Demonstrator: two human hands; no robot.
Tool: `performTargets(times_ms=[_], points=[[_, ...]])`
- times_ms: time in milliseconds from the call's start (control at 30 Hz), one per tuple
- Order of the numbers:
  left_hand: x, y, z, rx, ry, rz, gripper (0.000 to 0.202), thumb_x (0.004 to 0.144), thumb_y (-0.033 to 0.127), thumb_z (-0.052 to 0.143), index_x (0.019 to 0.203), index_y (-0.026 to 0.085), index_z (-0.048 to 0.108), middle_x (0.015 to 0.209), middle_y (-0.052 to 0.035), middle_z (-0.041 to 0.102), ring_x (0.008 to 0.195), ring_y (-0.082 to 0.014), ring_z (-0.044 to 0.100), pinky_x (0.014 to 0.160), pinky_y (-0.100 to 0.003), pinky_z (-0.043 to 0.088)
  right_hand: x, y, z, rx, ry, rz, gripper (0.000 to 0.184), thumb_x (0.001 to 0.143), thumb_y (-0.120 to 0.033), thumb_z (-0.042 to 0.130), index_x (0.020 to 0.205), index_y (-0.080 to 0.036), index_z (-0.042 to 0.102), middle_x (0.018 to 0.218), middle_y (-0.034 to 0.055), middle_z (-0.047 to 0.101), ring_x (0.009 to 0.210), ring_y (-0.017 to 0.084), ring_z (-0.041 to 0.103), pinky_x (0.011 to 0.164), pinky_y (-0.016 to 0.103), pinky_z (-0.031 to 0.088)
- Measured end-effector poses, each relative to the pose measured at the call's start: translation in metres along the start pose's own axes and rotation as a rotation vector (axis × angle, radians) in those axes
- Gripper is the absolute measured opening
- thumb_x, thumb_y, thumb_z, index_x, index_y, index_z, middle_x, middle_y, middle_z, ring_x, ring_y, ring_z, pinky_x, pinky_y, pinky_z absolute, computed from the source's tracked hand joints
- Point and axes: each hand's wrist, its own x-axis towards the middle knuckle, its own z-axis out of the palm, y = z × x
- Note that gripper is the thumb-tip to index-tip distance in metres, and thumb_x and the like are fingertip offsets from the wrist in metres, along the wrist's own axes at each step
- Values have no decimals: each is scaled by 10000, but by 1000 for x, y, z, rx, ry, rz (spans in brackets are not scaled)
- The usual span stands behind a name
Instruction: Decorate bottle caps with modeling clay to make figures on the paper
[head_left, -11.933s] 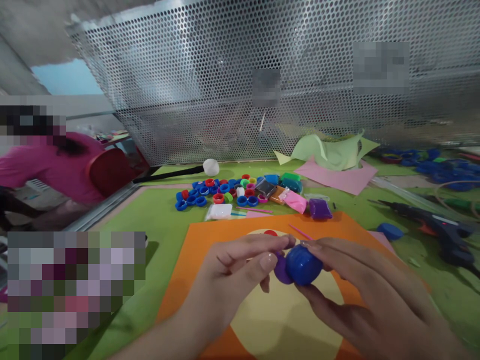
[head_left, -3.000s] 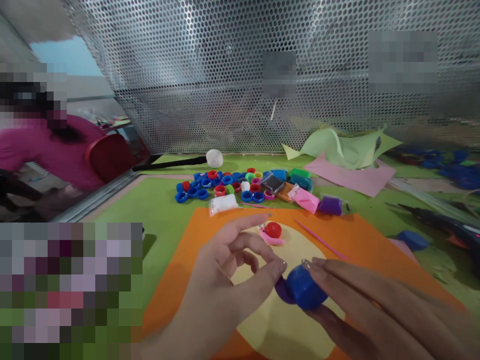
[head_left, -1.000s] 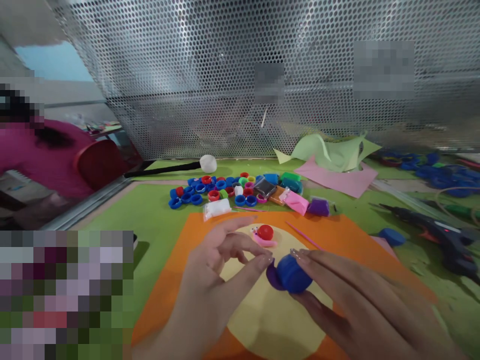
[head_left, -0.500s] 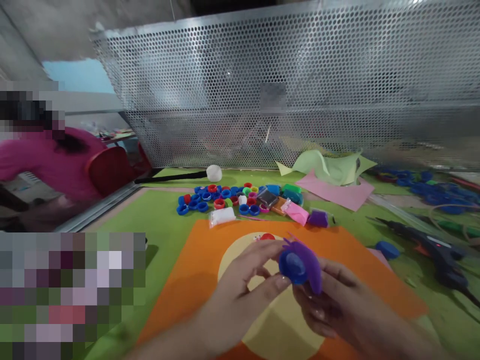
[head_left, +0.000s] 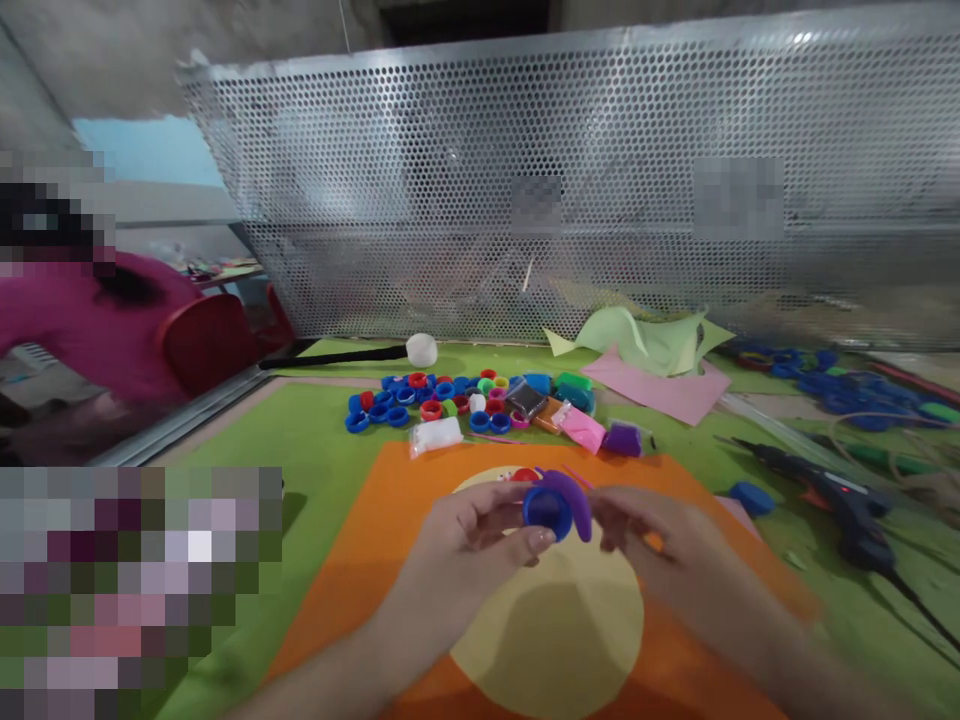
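My left hand (head_left: 472, 545) pinches a blue bottle cap (head_left: 547, 512) between thumb and fingers, its hollow side facing me. A curved purple strip of what looks like modelling clay (head_left: 568, 502) sits along the cap's top and right side. Close to the strip's right edge is my right hand (head_left: 652, 535), its fingers bent and a gap showing between them; I see nothing in it. Both hands are above a pale yellow circle (head_left: 555, 630) lying on an orange sheet (head_left: 360, 540). Behind the cap, a small red piece (head_left: 526, 475) is partly visible near the circle's top.
Several bottle caps (head_left: 397, 415) and bags of coloured clay, including a purple bag (head_left: 624, 438), lie beyond the sheet. A glue gun (head_left: 840, 500) and a loose blue cap (head_left: 751, 498) are at right. Paper scraps (head_left: 652, 380) lie before a perforated metal panel (head_left: 450, 200). A person in pink (head_left: 97, 320) sits left.
The cap with its purple strip has shifted left and slightly up in my left hand. My right hand's fingers have drawn back from beneath the piece to its right side.
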Motion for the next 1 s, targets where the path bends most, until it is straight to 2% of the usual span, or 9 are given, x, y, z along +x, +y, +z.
performTargets(times_ms=[67,100,267,533,633,733,833,900,1000], points=[[0,0,0,79,5,-8,217,703,206,690,918,180,679,852,-40,712,735,-146,629,657,-240,476,2,-4,-8,-138,100,-20,232,851,-342,433,837,-226,634,772,23,665,618,135,601,537,232,503],[-1,-1,0,112,-7,-10,223,701,212,690,922,182,681,868,-42,713,760,-154,632,669,-240,472,2,-7,-10,-145,106,-7,238,853,-348,426,874,-232,633,812,23,671,622,132,603,527,224,505],[-5,-3,4,233,-73,-7,235,721,228,666,955,210,684,906,-42,715,852,-193,635,718,-262,463,0,-13,-1,-108,-36,55,176,808,-321,491,883,-238,627,795,12,662,637,132,602,494,207,487],[-4,-5,7,366,-70,20,259,700,195,661,954,237,690,915,-29,717,842,-192,635,684,-253,469,-6,-8,5,-178,-15,64,171,828,-298,472,851,-255,636,733,-25,654,609,125,580,496,230,435],[-3,-7,7,366,-86,28,256,702,190,657,949,247,691,922,-21,717,839,-181,632,685,-247,465,-7,-8,7,-181,-21,57,165,821,-272,482,847,-266,645,755,-34,666,623,126,587,511,230,437],[-1,-9,5,294,-80,-12,260,684,208,674,944,216,691,887,-33,721,796,-171,630,655,-234,464,-4,-12,4,-187,-48,63,184,822,-326,488,901,-271,645,806,-17,680,658,142,609,521,234,455],[3,-12,1,207,-50,-61,284,665,261,697,935,175,685,826,-49,720,704,-151,613,581,-217,464,5,-10,-16,-382,-16,143,283,879,-400,389,981,-279,623,911,16,678,766,152,631,585,231,478],[5,-14,-2,181,-39,-62,288,667,284,701,930,166,680,831,-55,716,691,-148,603,572,-222,477,12,2,-45,-619,49,282,318,905,-412,335,933,-282,624,881,30,681,771,155,639,621,247,473],[7,-15,-5,158,-43,-40,290,671,301,705,927,165,676,843,-58,708,715,-160,605,578,-241,499,17,36,-99,-850,233,510,406,843,-446,460,567,-176,588,565,134,609,519,253,597,476,367,413]])
